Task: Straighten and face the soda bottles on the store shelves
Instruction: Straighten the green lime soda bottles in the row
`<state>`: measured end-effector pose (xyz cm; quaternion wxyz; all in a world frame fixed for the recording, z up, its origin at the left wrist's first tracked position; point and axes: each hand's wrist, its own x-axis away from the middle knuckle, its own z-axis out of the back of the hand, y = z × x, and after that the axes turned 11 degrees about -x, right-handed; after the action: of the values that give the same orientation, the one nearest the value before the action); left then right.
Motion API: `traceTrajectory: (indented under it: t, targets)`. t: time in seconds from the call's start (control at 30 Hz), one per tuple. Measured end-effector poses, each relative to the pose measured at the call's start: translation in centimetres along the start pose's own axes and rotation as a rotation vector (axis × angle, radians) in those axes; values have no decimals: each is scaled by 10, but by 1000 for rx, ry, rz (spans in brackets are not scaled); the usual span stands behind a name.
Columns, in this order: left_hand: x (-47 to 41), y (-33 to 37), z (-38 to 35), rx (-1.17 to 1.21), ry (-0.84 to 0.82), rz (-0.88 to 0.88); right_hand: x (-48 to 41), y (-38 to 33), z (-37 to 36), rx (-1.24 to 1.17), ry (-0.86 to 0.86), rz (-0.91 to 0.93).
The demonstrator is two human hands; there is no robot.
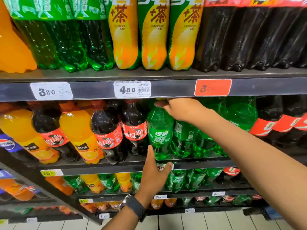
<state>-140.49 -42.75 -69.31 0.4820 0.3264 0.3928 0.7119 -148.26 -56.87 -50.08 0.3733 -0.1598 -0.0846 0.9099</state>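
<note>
Shelves (166,74): dark, flat metal tiers across the whole frame. A lipped front rail carries the tags, so bottles stand pulled up to the edge for shoppers.
Top row (154,39): tall plastic bottles grouped by kind. Ribbed green ones stand upper left, sleeved yellow tea in the middle and glossy dark cola upper right.
Middle row (106,130): smaller waisted bottles, orange and cola mixed at centre left. Several lean, which likely means they need straightening.
Green bottle (159,135): the one in hand, on the middle shelf at frame centre, at the front edge. It is clear green plastic with a bumpy base and a thin film label that faces out.
Neighbour (182,138): the green bottle just to the right shows its barcode side, so I judge it not yet faced.
Right hand (174,108): reaches in from the right, fingers curled over the green bottle's cap and neck. A top grip suits twisting it.
Left hand (154,171): fingers straight and relaxed, holding nothing, raised beside the green bottle's base, probably to steady it. Whether it touches, I cannot tell.
Tags (132,89): white paper slips and one red slip (213,87) in the rail.
Wristband (135,206): dark and textured, at lower centre.
</note>
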Motion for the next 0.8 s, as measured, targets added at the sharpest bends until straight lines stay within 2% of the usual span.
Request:
traceTrajectory:
  t: [0.1, 0.37, 0.5, 0.57, 0.67, 0.8]
  targets:
    - [-11, -4, 2, -17, 33, -5, 1, -9, -3, 10, 45, -21]
    - [-31, -12, 3, -267, 294, -3, 0, -14, -3, 24, 1, -129]
    - [-32, -13, -3, -277, 381, -15, 6, -12, -1, -23, -13, -80]
    - [-31, -13, -8, -285, 421, -10, 17, -4, 1, 49, -7, -23]
    - [-31, -9, -18, -272, 477, -14, 31, 17, 14, 312, 178, 81]
    - [-31, -3, -22, -226, 535, -7, 37, 45, 32, 389, 94, 17]
